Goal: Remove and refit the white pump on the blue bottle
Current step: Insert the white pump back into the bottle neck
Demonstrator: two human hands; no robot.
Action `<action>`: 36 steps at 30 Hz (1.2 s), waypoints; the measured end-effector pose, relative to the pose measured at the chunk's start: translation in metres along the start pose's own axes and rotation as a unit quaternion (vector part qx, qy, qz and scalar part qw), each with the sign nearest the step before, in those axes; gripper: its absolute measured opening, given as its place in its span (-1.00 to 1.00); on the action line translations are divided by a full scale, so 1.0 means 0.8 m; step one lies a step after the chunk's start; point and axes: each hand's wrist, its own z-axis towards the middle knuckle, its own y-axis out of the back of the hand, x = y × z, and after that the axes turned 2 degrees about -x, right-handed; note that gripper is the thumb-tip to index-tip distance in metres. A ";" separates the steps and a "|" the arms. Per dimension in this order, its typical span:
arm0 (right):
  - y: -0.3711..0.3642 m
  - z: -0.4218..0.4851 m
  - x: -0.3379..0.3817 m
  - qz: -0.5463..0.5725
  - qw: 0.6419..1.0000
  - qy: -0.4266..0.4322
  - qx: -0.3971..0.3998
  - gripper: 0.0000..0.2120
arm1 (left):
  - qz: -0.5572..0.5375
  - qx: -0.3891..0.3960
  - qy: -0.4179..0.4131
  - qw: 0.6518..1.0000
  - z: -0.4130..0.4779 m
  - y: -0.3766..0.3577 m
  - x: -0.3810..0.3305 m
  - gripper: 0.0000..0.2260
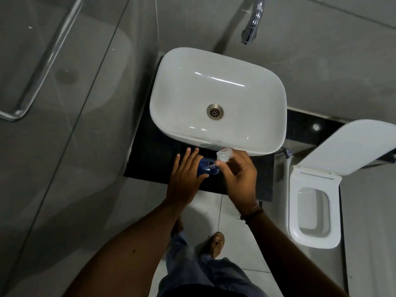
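Observation:
The blue bottle [206,166] stands on the black counter [150,155] just in front of the white basin. My left hand [185,179] wraps its left side, thumb under it and fingers stretched along it. My right hand [237,170] pinches the white pump [224,154] between thumb and fingers, lifted a little above and to the right of the bottle's neck. The pump's thin tube still reaches down into the bottle's opening. Most of the bottle's body is hidden behind my left hand.
The white basin [218,99] fills the counter behind the bottle, with a chrome tap [252,22] over it. A toilet [312,211] with its lid up stands to the right. A glass shower screen [53,103] is on the left.

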 end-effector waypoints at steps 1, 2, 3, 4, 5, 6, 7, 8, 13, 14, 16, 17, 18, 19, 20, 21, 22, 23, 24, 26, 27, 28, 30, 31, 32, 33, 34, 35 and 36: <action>-0.004 0.001 -0.008 -0.011 1.000 -0.005 0.017 -0.71 | 0.000 -0.002 -0.004 1.000 0.000 0.000 0.001 -0.36; -0.009 0.001 -0.016 -0.024 0.999 -0.013 0.034 -0.74 | -0.001 -0.003 -0.008 1.000 0.000 0.000 0.002 -0.35; -0.012 0.001 -0.025 -0.038 0.998 -0.023 0.050 -0.76 | -0.002 -0.002 -0.010 1.000 0.000 0.000 0.003 -0.35; -0.015 0.001 -0.034 -0.057 0.996 -0.031 0.061 -0.77 | -0.004 0.000 -0.012 1.000 0.001 0.000 0.003 -0.34; -0.017 0.000 -0.041 -0.078 0.994 -0.037 0.065 -0.76 | -0.005 0.004 -0.014 1.000 0.001 0.001 0.004 -0.33; -0.018 -0.001 -0.045 -0.098 0.992 -0.043 0.066 -0.75 | -0.005 0.008 -0.017 1.000 0.001 0.001 0.004 -0.33; -0.020 -0.002 -0.047 -0.111 0.991 -0.049 0.063 -0.73 | -0.004 0.011 -0.019 1.000 0.001 0.001 0.005 -0.33; -0.021 -0.003 -0.048 -0.120 0.990 -0.053 0.061 -0.72 | -0.004 0.013 -0.021 1.000 0.001 0.001 0.005 -0.32; -0.023 0.001 -0.047 -0.131 0.989 -0.046 0.050 -0.71 | -0.013 0.014 -0.033 0.999 0.005 0.003 0.008 -0.33; -0.024 0.002 -0.047 -0.138 0.988 -0.043 0.047 -0.72 | -0.016 0.012 -0.038 0.999 0.006 0.004 0.009 -0.34; -0.025 0.001 -0.046 -0.157 0.986 -0.040 0.047 -0.72 | -0.018 0.013 -0.047 0.999 0.008 0.007 0.011 -0.33; -0.025 0.000 -0.047 -0.165 0.984 -0.044 0.048 -0.73 | -0.017 0.017 -0.048 0.999 0.009 0.008 0.012 -0.31; -0.023 -0.002 -0.048 -0.170 0.983 -0.050 0.044 -0.73 | -0.015 0.022 -0.049 0.998 0.009 0.009 0.012 -0.29; -0.020 -0.004 -0.049 -0.173 0.983 -0.057 0.030 -0.71 | -0.014 0.024 -0.049 0.998 0.008 0.010 0.011 -0.27; -0.016 -0.007 -0.050 -0.176 0.982 -0.065 0.013 -0.66 | -0.014 0.023 -0.049 0.998 0.008 0.011 0.011 -0.26; -0.012 -0.009 -0.052 -0.177 0.982 -0.069 0.001 -0.59 | -0.017 0.022 -0.049 0.998 0.008 0.012 0.010 -0.26; -0.009 -0.012 -0.052 -0.175 0.982 -0.070 0.007 -0.51 | -0.020 0.024 -0.047 0.998 0.008 0.012 0.010 -0.26; -0.008 -0.013 -0.051 -0.169 0.983 -0.067 0.029 -0.41 | -0.019 0.028 -0.047 0.998 0.008 0.013 0.010 -0.26; -0.008 -0.014 -0.049 -0.163 0.982 -0.068 0.060 -0.30 | -0.017 0.032 -0.048 0.998 0.009 0.014 0.010 -0.27; -0.010 -0.015 -0.047 -0.162 0.980 -0.070 0.088 -0.24 | -0.013 0.036 -0.054 0.998 0.008 0.015 0.011 -0.28; -0.010 -0.013 -0.047 -0.162 0.982 -0.068 0.068 -0.34 | -0.016 0.039 -0.055 0.998 0.009 0.016 0.011 -0.27; -0.009 -0.013 -0.047 -0.161 0.984 -0.067 0.036 -0.47 | -0.019 0.043 -0.053 0.997 0.009 0.017 0.011 -0.24; -0.004 -0.012 -0.048 -0.159 0.985 -0.064 0.016 -0.52 | -0.021 0.048 -0.048 0.997 0.011 0.017 0.011 -0.23; -0.002 -0.012 -0.048 -0.161 0.984 -0.061 0.045 -0.46 | -0.021 0.049 -0.047 0.997 0.011 0.017 0.011 -0.25; -0.001 -0.013 -0.047 -0.167 0.980 -0.061 0.084 -0.35 | -0.021 0.049 -0.047 0.997 0.011 0.017 0.011 -0.27; -0.002 -0.013 -0.049 -0.171 0.977 -0.063 0.107 -0.28 | -0.021 0.050 -0.048 0.997 0.012 0.017 0.010 -0.27; -0.002 -0.012 -0.048 -0.172 0.978 -0.062 0.100 -0.31 | -0.024 0.051 -0.049 0.997 0.012 0.017 0.010 -0.26; -0.003 -0.011 -0.049 -0.165 0.982 -0.060 0.073 -0.41 | -0.028 0.050 -0.049 0.997 0.011 0.018 0.010 -0.25; -0.002 -0.009 -0.049 -0.157 0.985 -0.059 0.042 -0.51 | -0.031 0.047 -0.048 0.997 0.011 0.018 0.009 -0.23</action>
